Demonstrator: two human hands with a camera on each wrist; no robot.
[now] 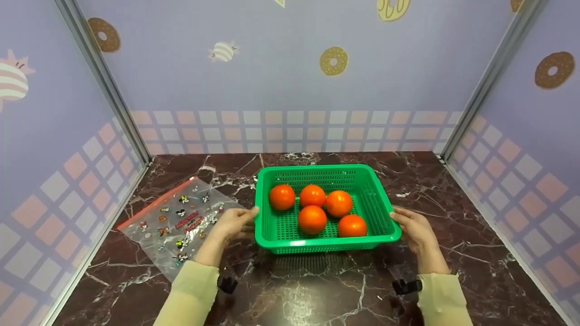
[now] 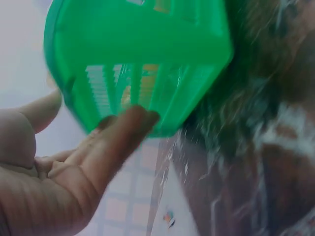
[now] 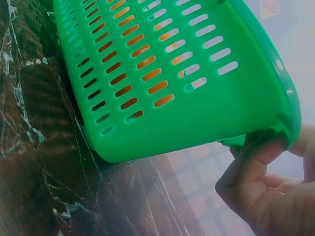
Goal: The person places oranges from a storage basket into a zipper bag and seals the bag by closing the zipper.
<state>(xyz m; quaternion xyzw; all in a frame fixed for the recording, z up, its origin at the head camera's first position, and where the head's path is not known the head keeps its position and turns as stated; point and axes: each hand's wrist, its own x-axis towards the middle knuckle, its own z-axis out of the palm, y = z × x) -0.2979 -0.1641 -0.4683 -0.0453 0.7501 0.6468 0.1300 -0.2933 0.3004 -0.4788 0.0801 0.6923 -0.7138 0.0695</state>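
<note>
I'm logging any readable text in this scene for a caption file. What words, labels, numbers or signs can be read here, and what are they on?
Zip bag: red lettering among cartoon figures, too small and blurred to read.
Green basket: no text visible in any view.
Walls: printed doughnuts and sweets only, no words.

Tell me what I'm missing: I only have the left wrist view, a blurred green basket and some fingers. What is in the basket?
Observer: Five orange-red tomatoes lie in the green basket.
Operator: Is the other hand on it too?
Observer: Yes. The right hand grips the right rim, while the left hand holds the left side.
Operator: Anything else on the table?
Observer: A clear zip bag with small printed figures and a red seal strip lies flat on the marble table, left of the basket.
</note>
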